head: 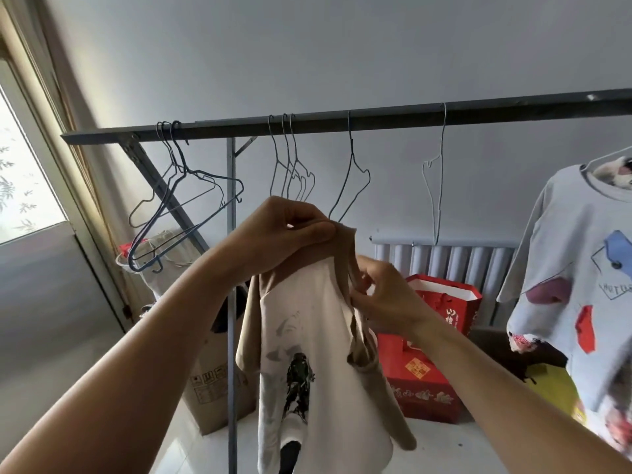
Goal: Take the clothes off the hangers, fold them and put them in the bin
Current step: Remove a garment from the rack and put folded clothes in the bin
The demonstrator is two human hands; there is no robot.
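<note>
Empty wire hangers [184, 172] dangle at the left end of the rail [376, 119]. The left hand [284, 230] has thumb and fingers clamped on the top of the beige shirt [318, 336], which hangs just under the rail. The right hand [386, 295] pinches its collar edge. Far right, a pale printed shirt [567, 268] hangs on a hanger.

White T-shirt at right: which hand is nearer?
Right. The right hand pinches the beige shirt, closer to the white T-shirt; the left hand grips its top, farther left.
</note>
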